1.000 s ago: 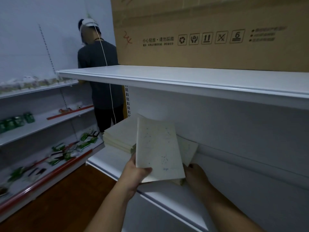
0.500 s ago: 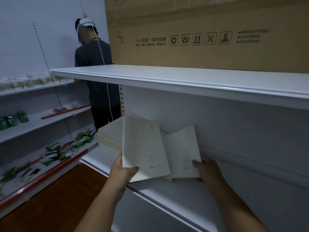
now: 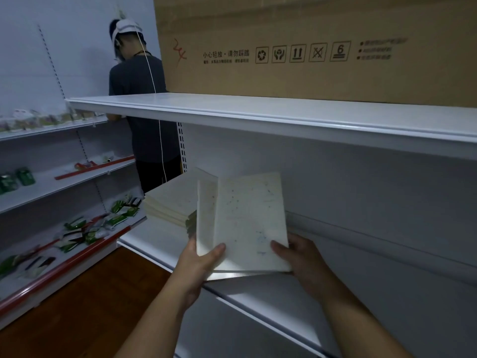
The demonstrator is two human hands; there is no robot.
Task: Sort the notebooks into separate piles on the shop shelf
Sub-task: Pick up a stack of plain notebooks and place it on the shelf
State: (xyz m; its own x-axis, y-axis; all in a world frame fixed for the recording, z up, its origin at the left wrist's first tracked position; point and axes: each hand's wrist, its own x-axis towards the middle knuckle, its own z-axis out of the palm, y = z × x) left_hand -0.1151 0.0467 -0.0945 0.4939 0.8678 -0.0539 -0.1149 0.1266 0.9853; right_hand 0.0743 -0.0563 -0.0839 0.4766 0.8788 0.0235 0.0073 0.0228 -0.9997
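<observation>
Both notebooks now overlap in front; 0.5 s back they were fanned apart. Shelf (image 3: 258, 301) lies under both grips, stack (image 3: 170, 202) beyond the left grip. Front notebook (image 3: 250, 223) pinched at its bottom corner by right hand (image 3: 296, 257); rear notebook (image 3: 205, 215) pinched by left hand (image 3: 201, 259). Risk: corner-only grips, upright covers could flop or slip off the shelf edge; similar covers, easy mis-sort.

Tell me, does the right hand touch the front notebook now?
Touching. The head view shows the right hand with its thumb lying on the lower right corner of the front notebook.
</observation>
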